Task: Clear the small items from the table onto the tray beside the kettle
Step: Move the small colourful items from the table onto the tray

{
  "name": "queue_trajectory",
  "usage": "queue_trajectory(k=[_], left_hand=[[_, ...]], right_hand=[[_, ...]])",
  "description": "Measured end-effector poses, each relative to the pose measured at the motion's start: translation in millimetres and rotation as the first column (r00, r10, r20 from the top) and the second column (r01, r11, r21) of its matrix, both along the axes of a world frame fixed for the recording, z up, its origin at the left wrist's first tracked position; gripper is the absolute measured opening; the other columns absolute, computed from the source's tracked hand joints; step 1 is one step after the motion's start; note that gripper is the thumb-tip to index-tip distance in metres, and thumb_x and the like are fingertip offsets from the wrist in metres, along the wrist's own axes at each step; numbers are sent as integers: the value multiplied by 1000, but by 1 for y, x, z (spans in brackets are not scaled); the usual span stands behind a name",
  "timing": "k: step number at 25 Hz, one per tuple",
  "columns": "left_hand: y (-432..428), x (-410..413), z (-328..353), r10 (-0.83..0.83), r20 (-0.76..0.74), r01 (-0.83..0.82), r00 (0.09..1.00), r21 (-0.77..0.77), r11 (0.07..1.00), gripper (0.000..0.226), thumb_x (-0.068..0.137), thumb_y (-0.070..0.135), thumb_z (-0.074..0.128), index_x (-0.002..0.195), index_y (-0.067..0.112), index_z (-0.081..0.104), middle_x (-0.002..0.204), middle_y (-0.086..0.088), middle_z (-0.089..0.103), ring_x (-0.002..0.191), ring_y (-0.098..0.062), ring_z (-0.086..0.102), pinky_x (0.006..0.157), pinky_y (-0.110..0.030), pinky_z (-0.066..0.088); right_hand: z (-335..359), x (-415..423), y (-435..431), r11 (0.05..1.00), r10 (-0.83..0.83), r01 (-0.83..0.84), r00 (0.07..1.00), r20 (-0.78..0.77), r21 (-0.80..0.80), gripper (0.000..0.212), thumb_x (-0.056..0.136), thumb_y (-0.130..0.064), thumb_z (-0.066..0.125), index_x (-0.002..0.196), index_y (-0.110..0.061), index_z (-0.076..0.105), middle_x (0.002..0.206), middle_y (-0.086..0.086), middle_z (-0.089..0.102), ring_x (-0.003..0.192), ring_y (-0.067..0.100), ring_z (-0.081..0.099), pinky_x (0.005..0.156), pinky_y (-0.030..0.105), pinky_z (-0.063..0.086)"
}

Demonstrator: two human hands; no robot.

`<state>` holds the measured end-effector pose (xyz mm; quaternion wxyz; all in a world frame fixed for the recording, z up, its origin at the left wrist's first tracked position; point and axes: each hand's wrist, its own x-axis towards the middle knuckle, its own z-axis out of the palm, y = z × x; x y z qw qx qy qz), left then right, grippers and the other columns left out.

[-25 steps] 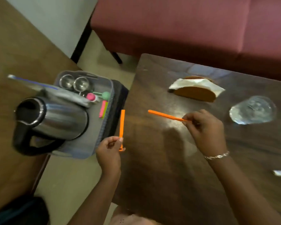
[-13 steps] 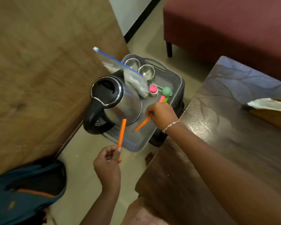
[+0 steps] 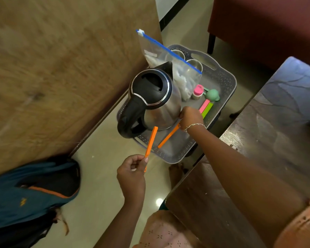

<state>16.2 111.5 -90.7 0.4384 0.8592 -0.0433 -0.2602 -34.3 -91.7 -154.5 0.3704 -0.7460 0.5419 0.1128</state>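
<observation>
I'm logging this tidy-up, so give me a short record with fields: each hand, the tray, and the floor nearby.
left hand: pinches an orange stick, tip pointing up toward the tray
right hand: holds a second orange stick over the tray, beside the kettle
tray: grey; kettle, zip bag, two steel cups, pink-capped bottle, green scoop, pink and green sticks
floor: blue backpack

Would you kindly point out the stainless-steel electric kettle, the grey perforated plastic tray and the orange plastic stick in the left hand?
Stainless-steel electric kettle [image 3: 160, 113]: head view, steel body.
Grey perforated plastic tray [image 3: 229, 83]: head view, far right rim.
Orange plastic stick [image 3: 151, 142] in left hand [image 3: 132, 174]: head view, mid-shaft.
</observation>
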Motion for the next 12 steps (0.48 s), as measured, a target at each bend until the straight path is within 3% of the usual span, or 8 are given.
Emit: queue_trajectory(k=[5, 7, 10, 12], left_hand=[[-14, -1, -1, -116, 30, 113, 993, 81, 990, 17, 78, 5, 69, 69, 17, 63, 65, -1, 63, 63, -22, 56, 60, -35, 49], [-24, -2, -5, -154, -3, 153, 988, 127, 980, 12, 78, 7, 70, 70, 14, 64, 64, -1, 63, 61, -21, 58, 62, -35, 50], [-40, -6, -11, -208, -29, 210, 978, 157, 965, 4, 77, 8, 71, 75, 7, 68, 67, -8, 66, 61, -19, 58, 64, -34, 50], [-51, -10, -12, -263, -25, 264, 964, 163, 951, 3, 76, 6, 71, 76, 4, 69, 73, -12, 68, 63, -19, 58, 65, -31, 48]], right_hand=[[-1, -3, 2, 999, 12, -11, 1000, -23, 34, 34, 82, 5, 53, 116, 3, 51, 118, 25, 57, 113, 39, 51, 87, 40, 44], [1, -12, -4, 999, -20, 19, 1000, 10, 33, 31, 83, 2, 54, 113, 0, 55, 117, 23, 59, 112, 38, 52, 90, 39, 43], [20, -32, -14, 947, -309, 272, 914, 264, 170, 16, 85, -3, 53, 91, -11, 66, 99, 18, 67, 89, 29, 63, 88, 40, 49], [42, -48, -17, 950, -304, 241, 860, 410, 199, 11, 85, -8, 59, 90, -9, 69, 90, 12, 68, 77, 18, 61, 85, 38, 50]])
